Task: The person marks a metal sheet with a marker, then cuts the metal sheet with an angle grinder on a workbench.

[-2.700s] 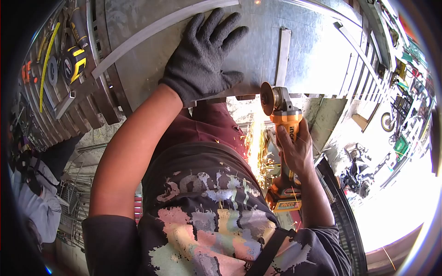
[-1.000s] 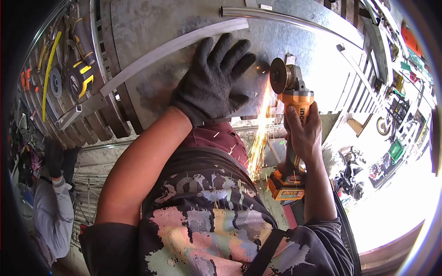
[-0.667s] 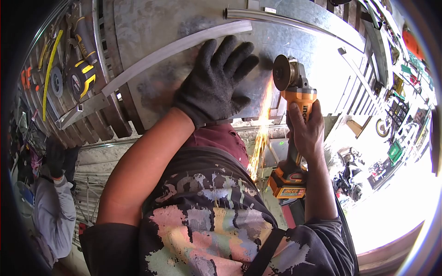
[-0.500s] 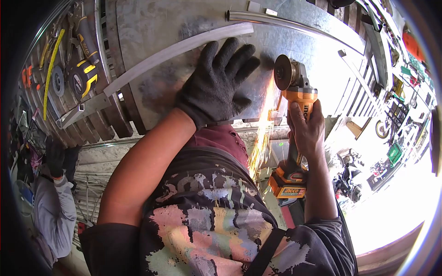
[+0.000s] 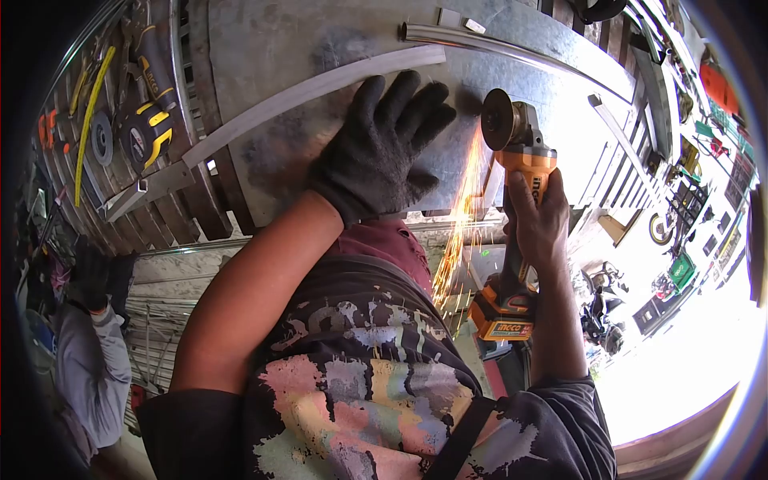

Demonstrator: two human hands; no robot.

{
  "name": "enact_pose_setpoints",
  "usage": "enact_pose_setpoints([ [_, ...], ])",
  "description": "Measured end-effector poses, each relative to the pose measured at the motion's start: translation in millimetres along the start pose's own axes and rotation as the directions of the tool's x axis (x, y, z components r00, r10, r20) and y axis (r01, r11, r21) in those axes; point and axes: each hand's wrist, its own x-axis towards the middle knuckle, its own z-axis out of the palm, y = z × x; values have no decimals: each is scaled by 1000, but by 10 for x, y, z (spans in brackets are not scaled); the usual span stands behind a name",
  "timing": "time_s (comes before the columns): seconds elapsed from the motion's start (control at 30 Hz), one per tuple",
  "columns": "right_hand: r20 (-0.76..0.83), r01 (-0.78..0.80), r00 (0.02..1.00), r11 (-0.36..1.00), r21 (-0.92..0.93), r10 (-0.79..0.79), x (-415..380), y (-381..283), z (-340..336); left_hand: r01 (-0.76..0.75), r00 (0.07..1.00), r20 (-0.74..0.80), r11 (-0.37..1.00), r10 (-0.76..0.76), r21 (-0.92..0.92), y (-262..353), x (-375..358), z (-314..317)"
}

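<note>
Head view: I see bare right hand (image 5: pixel 539 214), fingers clamped round orange-and-black cordless angle grinder (image 5: pixel 525 159), orange sparks (image 5: pixel 462 218) streaming. Black-gloved left hand (image 5: pixel 382 152) over flat grey metal sheet (image 5: pixel 268 52), fingers apart.

A metal workshop is indicated by a metal sheet (image 5: pixel 264 48), a pipe (image 5: pixel 496 46), a tape measure (image 5: pixel 146 138) on a slatted bench (image 5: pixel 178 214), and sparks (image 5: pixel 462 220) thrown by a grinder (image 5: pixel 512 272).
</note>
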Motion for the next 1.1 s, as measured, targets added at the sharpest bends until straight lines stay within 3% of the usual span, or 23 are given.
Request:
enact_pose_setpoints([
  [0.17, -3, -16, 1000, 999, 47, 16, 43, -10, -2, 7, 1000, 28, 999, -8, 38, 8, 3, -43],
  [0.27, 21, 85, 996, 987, 133, -89, 105, 118, -3, 3, 1000, 14, 999, -3, 34, 5, 2, -19],
  [0.67, 7, 74, 997, 996, 45, -74, 205, -61, -26, -8, 1000, -4, 1000, 8, -13, -11, 0, 35],
  [0.87, 12, 36, 999, 998, 59, -37, 244, -179, -16, -8, 1000, -8, 1000, 7, -2, -12, -5, 40],
  [0.97, 39, 49, 998, 982, 180, -57, 273, -108, -22, -12, 1000, 0, 1000, 12, 10, -14, -1, 34],
  [1.1, 24, 49, 998, 992, 115, -52, 241, -69, -14, -6, 1000, 7, 1000, 6, -5, -3, 3, 16],
])
